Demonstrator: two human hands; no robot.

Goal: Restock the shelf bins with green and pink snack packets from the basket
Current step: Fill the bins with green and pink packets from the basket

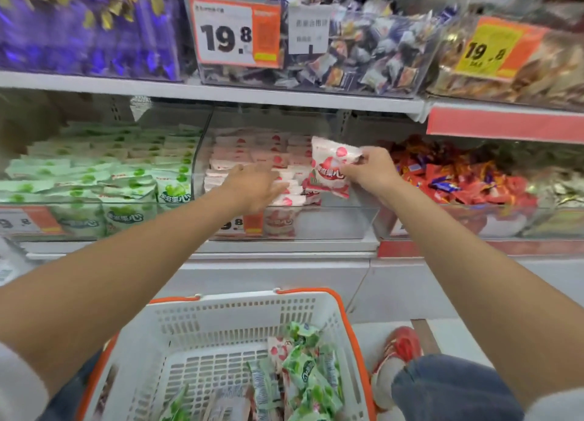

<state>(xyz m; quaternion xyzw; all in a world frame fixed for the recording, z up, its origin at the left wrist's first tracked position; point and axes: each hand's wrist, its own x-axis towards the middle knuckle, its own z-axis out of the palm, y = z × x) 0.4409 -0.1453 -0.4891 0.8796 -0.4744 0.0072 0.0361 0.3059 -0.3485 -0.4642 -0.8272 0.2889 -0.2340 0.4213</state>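
My right hand (369, 171) pinches a pink snack packet (331, 168) by its crimped right edge, thumb and fingers closed on the glossy, puffy pillow-shaped film. The packet hangs upright over the right end of the clear plastic bin (335, 223) in the middle of the shelf, above the flat pink-and-white packets stacked in rows along the bin's back and left side. My left hand (252, 187) reaches over the front left part of that bin, fingers straight and close together. It is blurred, and I see nothing held in it. At the shelf's left end the neighbouring bin (177, 212) is packed with green packets (94, 174) of the same shiny film. Below, the white perforated plastic basket (237, 326), rimmed with orange handles, holds crinkled green and pink packets (303, 373) heaped in its right half.
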